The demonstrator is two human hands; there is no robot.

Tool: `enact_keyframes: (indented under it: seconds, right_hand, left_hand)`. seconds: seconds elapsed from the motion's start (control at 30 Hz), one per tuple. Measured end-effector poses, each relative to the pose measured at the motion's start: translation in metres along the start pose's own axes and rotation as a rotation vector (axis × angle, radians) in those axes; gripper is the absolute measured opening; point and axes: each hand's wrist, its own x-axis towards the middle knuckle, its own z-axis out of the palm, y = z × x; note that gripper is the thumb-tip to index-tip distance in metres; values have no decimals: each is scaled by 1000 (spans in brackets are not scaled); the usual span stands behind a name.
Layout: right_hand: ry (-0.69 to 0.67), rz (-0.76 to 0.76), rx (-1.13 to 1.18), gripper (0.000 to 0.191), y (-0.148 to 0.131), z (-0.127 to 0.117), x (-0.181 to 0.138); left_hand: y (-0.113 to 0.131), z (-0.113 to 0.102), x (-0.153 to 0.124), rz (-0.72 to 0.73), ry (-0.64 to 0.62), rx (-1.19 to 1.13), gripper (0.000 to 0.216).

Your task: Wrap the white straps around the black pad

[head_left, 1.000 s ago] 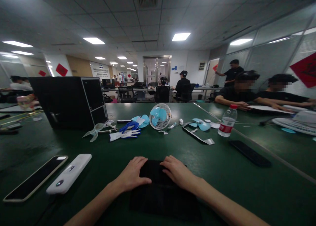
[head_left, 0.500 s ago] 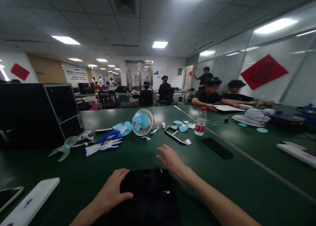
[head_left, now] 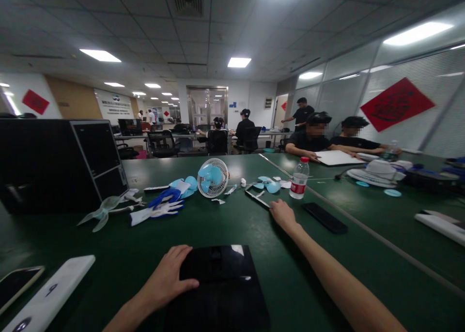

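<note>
Steadied the black panel (head_left: 225, 293) toward the near edge of the tabletop (head_left: 232, 225); had the right hand (head_left: 284, 215) at the silvery strip (head_left: 259, 200).
Had the panel flat but the strip apart, nearer the far edge, seemingly not lifted. Spread the left hand (head_left: 169, 276) over the panel's left edge with thumb apart; held the right outstretched; could not tell whether pinching.
</note>
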Motion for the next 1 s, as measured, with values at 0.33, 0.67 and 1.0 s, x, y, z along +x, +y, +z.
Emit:
enact_keyframes:
  seconds: [0.33, 0.67, 1.0]
  right_hand:
    - [-35, -180, -24, 33, -9, -15, -29]
    - [-52, -370, 272, 32, -35, -41, -100]
    - [-143, -611, 530, 30, -72, -54, -127]
  left_hand:
    - [-4, 1, 0, 18, 28, 25, 85]
    - [-12, 1, 0, 78, 108, 24, 70]
    - [-17, -8, 10, 84, 432, 4, 49]
